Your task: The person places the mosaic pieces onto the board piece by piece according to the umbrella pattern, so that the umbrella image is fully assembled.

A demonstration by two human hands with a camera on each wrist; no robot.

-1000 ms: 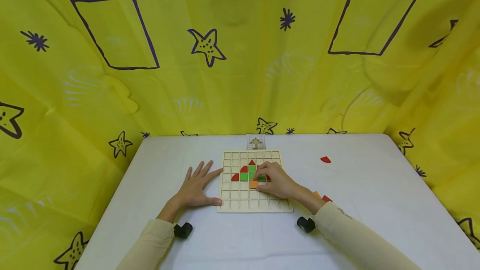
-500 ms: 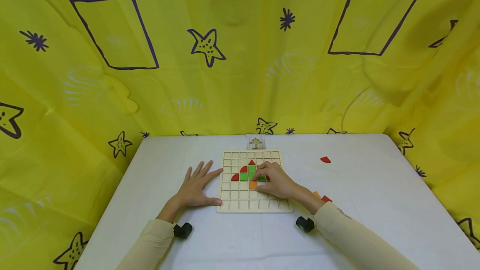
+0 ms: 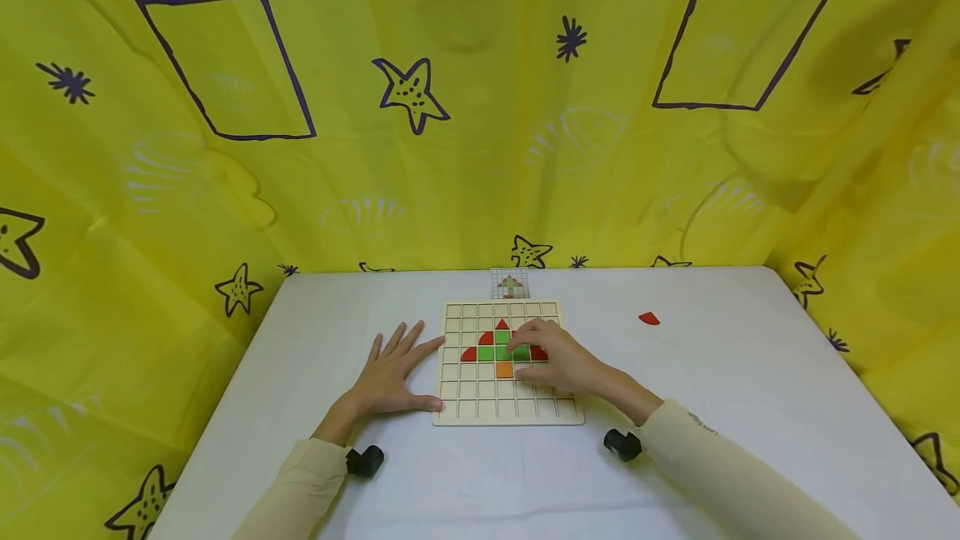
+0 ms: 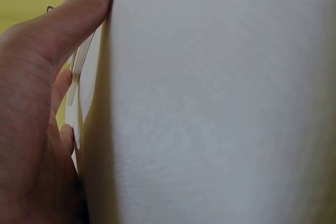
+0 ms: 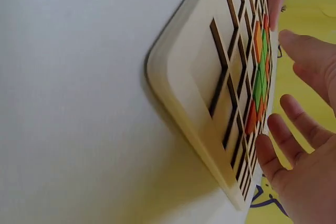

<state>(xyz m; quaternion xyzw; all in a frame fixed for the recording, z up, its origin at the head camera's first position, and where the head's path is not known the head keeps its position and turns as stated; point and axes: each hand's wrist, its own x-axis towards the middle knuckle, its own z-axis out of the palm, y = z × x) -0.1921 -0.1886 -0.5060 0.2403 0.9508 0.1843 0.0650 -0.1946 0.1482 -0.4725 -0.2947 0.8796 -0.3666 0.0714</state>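
Note:
An orange square tile (image 3: 505, 369) lies in a cell of the wooden grid board (image 3: 475, 412), just below a row of green square tiles (image 3: 487, 353). Red curved pieces (image 3: 468, 354) and a red triangle (image 3: 502, 325) form the sides and top of this shape. My right hand (image 3: 558, 359) hovers over the board's right half, thumb and fingers apart, holding nothing; the right wrist view shows the hand (image 5: 307, 156) with its fingers loosely bent. Spread flat on the table, my left hand (image 3: 390, 375) touches the board's left edge with thumb and index finger.
A small pattern card (image 3: 510, 283) with a gridded tree-like picture lies behind the board. One red curved piece (image 3: 649, 318) rests on the white table (image 3: 712, 340) at the right. A yellow curtain (image 3: 480, 190) hangs beyond the table.
The orange tile, pinched a second ago, has shifted slightly left into its cell and been let go. My right hand has drawn a little rightward; its sleeve now covers the loose pieces beside it.

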